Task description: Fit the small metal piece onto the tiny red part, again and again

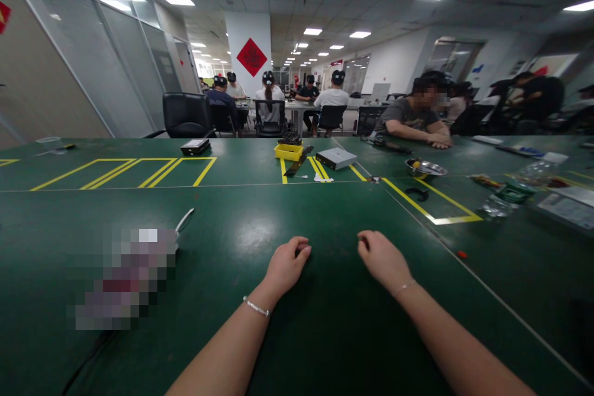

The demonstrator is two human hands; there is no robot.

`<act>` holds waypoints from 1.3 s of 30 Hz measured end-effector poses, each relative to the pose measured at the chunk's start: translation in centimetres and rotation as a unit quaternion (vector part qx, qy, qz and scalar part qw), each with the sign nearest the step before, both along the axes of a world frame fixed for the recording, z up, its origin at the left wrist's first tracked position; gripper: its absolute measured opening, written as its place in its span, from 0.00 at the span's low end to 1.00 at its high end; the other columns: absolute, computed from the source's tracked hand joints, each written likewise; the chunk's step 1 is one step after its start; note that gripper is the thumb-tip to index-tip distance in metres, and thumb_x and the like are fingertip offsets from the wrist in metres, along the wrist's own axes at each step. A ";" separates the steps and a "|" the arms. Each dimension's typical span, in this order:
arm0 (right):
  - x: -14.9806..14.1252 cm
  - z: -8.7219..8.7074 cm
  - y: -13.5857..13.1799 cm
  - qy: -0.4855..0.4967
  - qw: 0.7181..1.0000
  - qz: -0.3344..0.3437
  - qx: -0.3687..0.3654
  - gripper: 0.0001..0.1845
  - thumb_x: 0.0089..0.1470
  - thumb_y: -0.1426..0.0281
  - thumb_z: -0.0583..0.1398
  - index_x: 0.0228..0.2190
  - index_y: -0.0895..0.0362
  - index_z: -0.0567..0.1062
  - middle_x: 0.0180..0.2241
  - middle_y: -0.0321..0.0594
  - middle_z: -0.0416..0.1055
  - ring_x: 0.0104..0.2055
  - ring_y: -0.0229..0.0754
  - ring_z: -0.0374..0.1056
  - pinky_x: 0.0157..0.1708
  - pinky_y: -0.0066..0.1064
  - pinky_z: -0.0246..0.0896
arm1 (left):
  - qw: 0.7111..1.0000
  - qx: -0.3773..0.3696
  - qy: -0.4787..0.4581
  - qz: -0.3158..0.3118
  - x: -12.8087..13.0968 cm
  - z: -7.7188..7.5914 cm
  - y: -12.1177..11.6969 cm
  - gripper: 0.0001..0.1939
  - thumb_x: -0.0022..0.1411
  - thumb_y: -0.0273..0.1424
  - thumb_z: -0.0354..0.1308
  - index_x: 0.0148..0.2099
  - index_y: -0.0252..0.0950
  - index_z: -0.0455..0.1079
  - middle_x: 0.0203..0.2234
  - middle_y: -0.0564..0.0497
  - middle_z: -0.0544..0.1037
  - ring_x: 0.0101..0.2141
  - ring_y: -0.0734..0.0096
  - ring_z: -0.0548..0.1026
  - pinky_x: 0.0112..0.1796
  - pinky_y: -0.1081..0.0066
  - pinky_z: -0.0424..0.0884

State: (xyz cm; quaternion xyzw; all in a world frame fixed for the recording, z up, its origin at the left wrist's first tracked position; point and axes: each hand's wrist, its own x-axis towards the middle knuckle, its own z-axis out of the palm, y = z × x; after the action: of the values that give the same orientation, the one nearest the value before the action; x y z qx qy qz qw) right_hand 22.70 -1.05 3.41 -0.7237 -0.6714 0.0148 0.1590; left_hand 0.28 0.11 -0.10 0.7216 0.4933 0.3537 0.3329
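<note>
My left hand (288,263) rests on the green table (232,322) with its fingers curled in and the thumb close against them; nothing shows in it. A silver bangle circles that wrist. Across a short gap of table, my right hand (384,260) lies with its fingers bent inward and pressed together, also holding nothing I can see. A thin bracelet is on the right wrist. To the left of my hands lies a long blurred-out object (127,278) with a white loop at its far end and a dark cable at its near end.
Beyond my hands are a yellow tray (288,152), a grey box (336,158), a black device (195,147) and yellow tape outlines. On the right are a metal bowl (426,169), a plastic bottle (508,198) and a red bit (462,254). A person (417,114) leans on the far edge.
</note>
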 end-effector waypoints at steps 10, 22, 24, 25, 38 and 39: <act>-10.0 -1.5 -0.5 0.050 0.971 0.220 0.075 0.13 0.50 0.67 0.50 0.39 0.57 0.64 0.35 0.41 0.65 0.37 0.38 0.61 0.38 0.29 0.56 | 0.998 -0.025 -0.059 0.018 -0.2 -0.4 0.5 0.11 0.56 0.34 0.44 0.35 0.38 0.65 0.29 0.52 0.74 0.31 0.72 0.71 0.32 0.73 0.64; 16.0 -2.0 0.7 -0.077 0.945 -0.319 -0.008 0.24 0.49 0.62 0.45 0.44 0.60 0.66 0.43 0.61 0.58 0.46 0.62 0.54 0.32 0.48 0.51 | 0.985 -0.049 -0.150 0.074 -0.2 -0.1 1.0 0.12 0.56 0.37 0.43 0.36 0.36 0.63 0.23 0.54 0.69 0.27 0.75 0.68 0.32 0.73 0.63; 18.3 -2.7 -0.5 -0.041 0.938 -0.338 -0.066 0.22 0.49 0.64 0.45 0.42 0.59 0.68 0.43 0.62 0.58 0.45 0.61 0.55 0.30 0.46 0.52 | 0.984 -0.049 -0.154 0.077 -0.2 -0.1 1.0 0.12 0.56 0.37 0.44 0.36 0.36 0.62 0.23 0.54 0.69 0.27 0.75 0.68 0.32 0.73 0.63; 19.0 -2.8 -1.0 -0.031 0.937 -0.336 -0.089 0.20 0.49 0.66 0.45 0.40 0.59 0.69 0.43 0.62 0.59 0.45 0.60 0.56 0.29 0.44 0.52 | 0.984 -0.049 -0.156 0.077 -0.2 -0.2 1.0 0.12 0.55 0.38 0.44 0.36 0.36 0.62 0.24 0.54 0.69 0.27 0.75 0.68 0.32 0.73 0.63; 10.7 0.2 1.0 0.080 0.965 -0.242 -0.055 0.08 0.42 0.64 0.51 0.21 0.55 0.63 0.23 0.42 0.62 0.29 0.46 0.60 0.26 0.36 0.50 | 0.978 -0.050 -0.178 0.100 0.0 0.2 0.9 0.10 0.51 0.32 0.51 0.37 0.36 0.62 0.25 0.54 0.68 0.27 0.75 0.67 0.30 0.74 0.62; 9.1 0.3 1.5 0.110 0.966 -0.230 -0.049 0.09 0.43 0.63 0.50 0.20 0.55 0.63 0.21 0.40 0.61 0.27 0.44 0.59 0.26 0.35 0.49 | 0.977 -0.049 -0.179 0.103 0.0 0.2 0.9 0.10 0.51 0.32 0.51 0.37 0.36 0.62 0.25 0.54 0.68 0.27 0.75 0.67 0.30 0.74 0.63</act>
State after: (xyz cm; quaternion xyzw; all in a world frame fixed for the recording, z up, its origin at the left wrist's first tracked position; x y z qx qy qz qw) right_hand 31.79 0.42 3.71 -0.8594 -0.4640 0.0901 0.1948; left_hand 0.31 1.02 0.10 0.5751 0.5140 0.4846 0.4125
